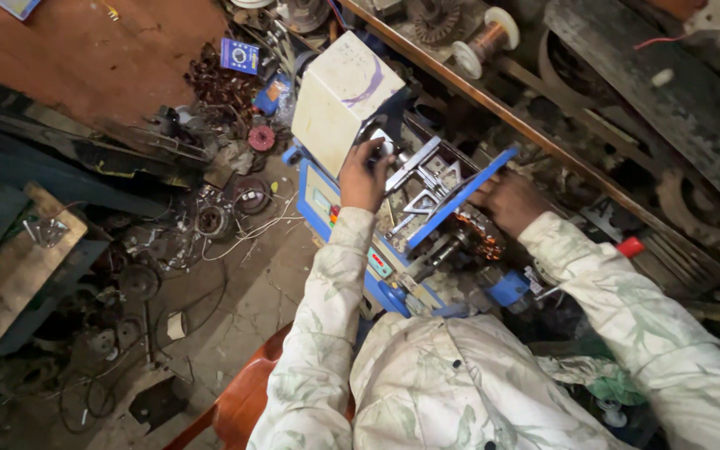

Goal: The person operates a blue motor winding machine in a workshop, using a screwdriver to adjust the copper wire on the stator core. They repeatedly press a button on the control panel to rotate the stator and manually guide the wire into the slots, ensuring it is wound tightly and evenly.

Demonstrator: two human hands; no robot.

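Blue-framed metal coil-winding machine (393,217) with cream box housing (339,100), set among scrap on the floor. Left hand (362,177) closed around the grey crank handle (381,148). Right hand (506,200) curled on the blue bar (460,196), beside the copper winding (478,237). Step judged: winding. Next move calls for steady cranking.

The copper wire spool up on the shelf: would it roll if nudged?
Probably. The copper wire spool lies on its side on round white flanges, so it could roll along the wooden shelf. Its dense winding suggests it is heavy for its size.
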